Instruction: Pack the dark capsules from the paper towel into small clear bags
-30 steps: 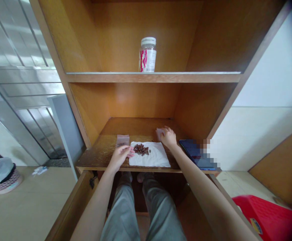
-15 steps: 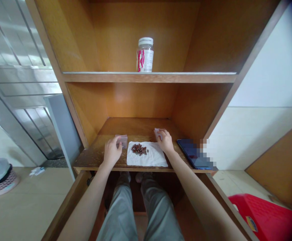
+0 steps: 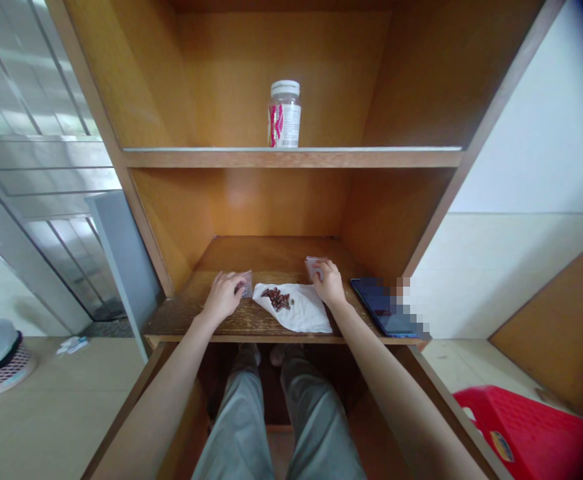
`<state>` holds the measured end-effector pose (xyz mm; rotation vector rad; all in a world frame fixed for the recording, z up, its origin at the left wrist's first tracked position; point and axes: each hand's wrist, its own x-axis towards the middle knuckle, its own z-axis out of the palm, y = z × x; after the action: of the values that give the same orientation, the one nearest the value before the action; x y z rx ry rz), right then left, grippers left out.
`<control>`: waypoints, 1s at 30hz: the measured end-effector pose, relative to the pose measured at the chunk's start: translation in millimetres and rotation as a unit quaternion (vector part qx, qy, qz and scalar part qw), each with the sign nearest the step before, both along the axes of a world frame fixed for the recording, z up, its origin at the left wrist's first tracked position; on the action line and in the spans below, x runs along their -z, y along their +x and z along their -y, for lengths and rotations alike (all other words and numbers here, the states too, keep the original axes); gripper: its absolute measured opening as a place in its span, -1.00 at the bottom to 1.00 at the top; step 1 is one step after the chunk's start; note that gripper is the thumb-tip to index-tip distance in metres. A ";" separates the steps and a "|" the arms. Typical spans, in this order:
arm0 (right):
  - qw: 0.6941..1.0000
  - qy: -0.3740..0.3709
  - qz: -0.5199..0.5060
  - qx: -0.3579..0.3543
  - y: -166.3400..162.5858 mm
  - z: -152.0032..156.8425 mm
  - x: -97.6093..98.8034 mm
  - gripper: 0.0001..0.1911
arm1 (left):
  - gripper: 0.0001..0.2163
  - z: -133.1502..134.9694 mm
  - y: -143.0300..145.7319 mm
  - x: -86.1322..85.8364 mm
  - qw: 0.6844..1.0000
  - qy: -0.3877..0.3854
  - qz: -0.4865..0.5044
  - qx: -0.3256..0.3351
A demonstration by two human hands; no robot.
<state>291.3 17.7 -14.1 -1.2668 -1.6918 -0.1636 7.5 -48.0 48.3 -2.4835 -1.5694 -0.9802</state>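
Observation:
My left hand (image 3: pixel 224 293) is at the left of a white paper napkin (image 3: pixel 311 313), its fingers curled closed on the edge of a small clear plastic bag (image 3: pixel 248 283). Reddish-brown capsules (image 3: pixel 278 298) lie in a loose pile on the napkin's left half. The napkin's front left edge is curled in. At the napkin's back right corner, my right hand (image 3: pixel 329 283) is closed, thumb and fingers on another small clear plastic bag (image 3: pixel 312 265). The fingers partly hide both bags, and the left one's contents are hard to make out.
A dark phone (image 3: pixel 384 310) lies to the right on the wooden shelf (image 3: pixel 261 250). A white-capped bottle (image 3: pixel 285 115) stands on the upper shelf. Below right is a red plastic stool or crate (image 3: pixel 531 427); a lined basket (image 3: pixel 4 363) stands far left.
The napkin's front left corner has curled in from lying flat. My left hand's fingers have drawn in at the left bag. The right hand stays at its bag; the camera view shifted slightly.

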 end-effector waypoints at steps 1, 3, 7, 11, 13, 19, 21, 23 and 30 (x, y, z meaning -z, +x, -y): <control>1.000 0.001 -0.002 -0.001 0.0 0.0 0.1 -0.75 | -0.87 0.3 -0.1 -0.3 1.000 0.012 0.028 0.003; 1.000 0.001 -0.005 0.000 0.0 -0.1 0.3 -0.75 | -0.87 1.8 0.9 -1.1 0.992 0.043 0.117 -0.001; 1.000 -0.004 -0.006 0.004 0.1 0.0 -0.3 -0.75 | -0.81 8.3 9.1 -2.8 0.917 0.068 0.392 -0.016; 1.000 -0.003 -0.013 0.001 0.4 0.1 -0.9 -0.74 | -0.74 16.9 18.0 -0.9 0.783 -0.051 0.620 0.023; 1.000 -0.004 -0.017 0.000 0.3 0.4 -1.2 -0.74 | -0.73 20.3 19.3 3.4 0.732 -0.122 0.669 0.042; 0.999 0.016 -0.041 -0.027 -2.1 6.3 -10.0 -0.74 | -0.60 22.1 15.0 25.0 0.654 -0.235 0.713 0.092; 0.996 0.039 -0.056 -0.058 -4.7 11.5 -17.9 -0.75 | -0.55 22.0 13.7 29.2 0.653 -0.242 0.710 0.105; 0.992 0.052 -0.073 -0.089 -9.7 18.3 -27.9 -0.77 | -0.51 22.4 13.0 30.3 0.657 -0.245 0.704 0.113; 0.956 -0.088 -0.064 -0.271 -49.4 49.3 -62.2 -0.80 | -0.49 24.7 13.1 26.3 0.656 -0.260 0.697 0.128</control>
<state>241.9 -31.6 48.1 -0.8706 -1.9031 0.3960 20.6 -72.7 22.0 -2.0428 -1.7783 -3.4646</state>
